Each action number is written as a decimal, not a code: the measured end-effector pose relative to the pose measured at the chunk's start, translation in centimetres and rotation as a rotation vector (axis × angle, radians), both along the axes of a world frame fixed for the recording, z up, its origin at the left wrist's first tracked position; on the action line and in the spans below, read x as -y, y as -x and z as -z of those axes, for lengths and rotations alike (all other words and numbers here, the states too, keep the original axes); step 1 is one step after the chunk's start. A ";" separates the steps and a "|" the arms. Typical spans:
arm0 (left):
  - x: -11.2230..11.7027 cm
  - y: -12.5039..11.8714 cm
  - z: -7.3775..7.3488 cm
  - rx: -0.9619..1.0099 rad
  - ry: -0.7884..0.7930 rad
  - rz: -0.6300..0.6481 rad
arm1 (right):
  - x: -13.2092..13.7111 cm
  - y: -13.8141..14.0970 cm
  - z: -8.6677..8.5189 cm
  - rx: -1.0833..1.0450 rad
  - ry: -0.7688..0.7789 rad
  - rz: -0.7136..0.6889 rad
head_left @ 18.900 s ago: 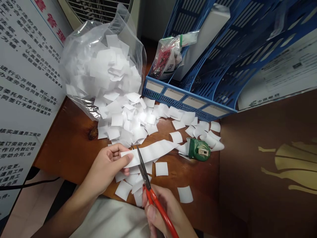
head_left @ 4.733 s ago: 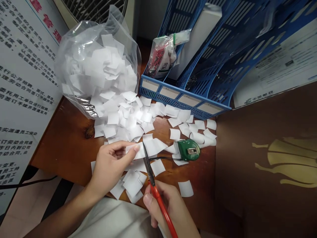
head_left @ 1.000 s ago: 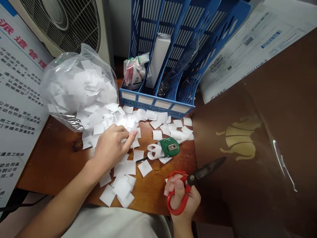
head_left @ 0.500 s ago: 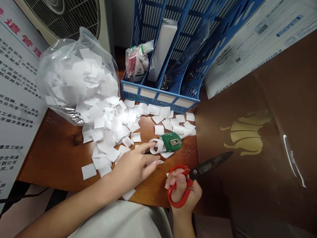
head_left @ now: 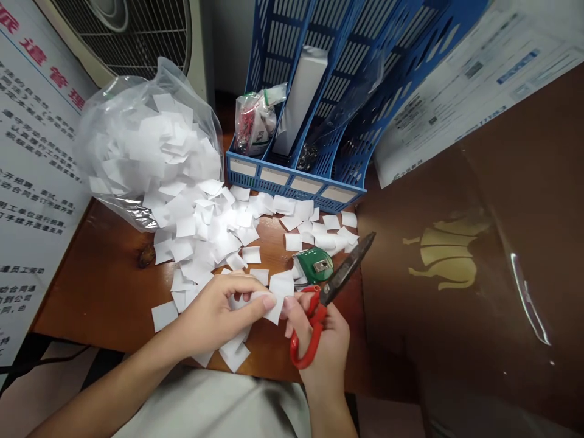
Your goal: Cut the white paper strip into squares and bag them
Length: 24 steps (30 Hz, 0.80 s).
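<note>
One paper strip (head_left: 278, 292), both hands pinching; one scissors (head_left: 326, 298)

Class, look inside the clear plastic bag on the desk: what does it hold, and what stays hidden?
The clear plastic bag is heaped with white paper squares, which spill from its mouth onto the wooden desk. Whatever lies beneath the heap inside is covered.

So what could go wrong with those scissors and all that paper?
The right hand holds the scissors and also pinches the paper strip that the left hand grips, so fingers sit close to the blades and could get nicked. The blade tips point out over the green dispenser and might knock it. Loose paper squares lie near the desk edge and could slide off.
</note>
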<state>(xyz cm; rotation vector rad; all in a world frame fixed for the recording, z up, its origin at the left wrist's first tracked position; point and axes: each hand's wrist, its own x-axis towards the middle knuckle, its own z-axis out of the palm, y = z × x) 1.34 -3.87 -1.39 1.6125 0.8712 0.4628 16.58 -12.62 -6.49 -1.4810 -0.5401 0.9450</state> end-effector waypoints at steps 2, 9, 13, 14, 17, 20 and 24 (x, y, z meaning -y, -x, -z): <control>0.1 0.3 0.4 0.006 0.055 -0.009 | -0.6 0.3 0.1 -0.068 -0.012 -0.030; 0.5 0.9 1.0 -0.001 0.093 -0.047 | -0.9 -0.2 0.5 -0.101 0.025 -0.164; 0.5 0.8 1.1 0.052 0.076 -0.190 | -1.2 -0.1 0.9 -0.137 0.007 -0.101; 0.5 0.8 1.1 0.071 0.114 -0.233 | -1.3 0.1 1.1 -0.131 -0.012 -0.052; 0.9 0.6 1.4 0.144 0.341 -0.310 | -1.6 1.0 1.6 -0.104 -0.053 0.065; 1.4 0.0 1.8 0.210 0.438 -0.424 | -1.7 2.1 1.8 -0.122 -0.106 0.106; 2.0 -1.4 2.3 0.313 0.437 -0.560 | -1.8 2.9 1.3 -0.218 -0.191 0.138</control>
